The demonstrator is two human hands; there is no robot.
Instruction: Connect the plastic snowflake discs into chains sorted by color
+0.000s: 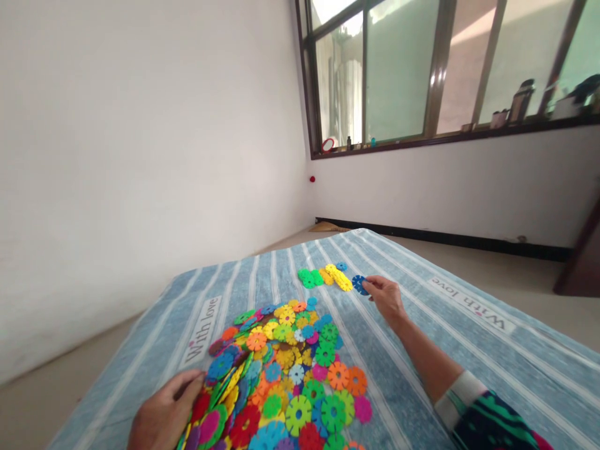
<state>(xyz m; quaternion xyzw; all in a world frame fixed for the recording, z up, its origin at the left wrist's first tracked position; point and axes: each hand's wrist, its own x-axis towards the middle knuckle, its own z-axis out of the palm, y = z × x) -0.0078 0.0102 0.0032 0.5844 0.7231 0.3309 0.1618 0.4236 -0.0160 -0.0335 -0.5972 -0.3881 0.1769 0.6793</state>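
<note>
A large heap of colourful plastic snowflake discs (288, 375) lies on a blue striped bedsheet (469, 350). My left hand (164, 412) rests at the heap's left edge, fingers curled against the discs. My right hand (387, 297) reaches forward and pinches a blue disc (360, 284). The blue disc sits at the right end of a small row of sorted discs, green (310, 277) and yellow (338, 277), laid out further up the sheet.
The sheet carries "With love" prints (471, 304) and covers a low mattress on the floor. A white wall runs along the left. A window with a cluttered sill (515, 112) spans the far wall. A dark furniture edge (581, 256) stands at right.
</note>
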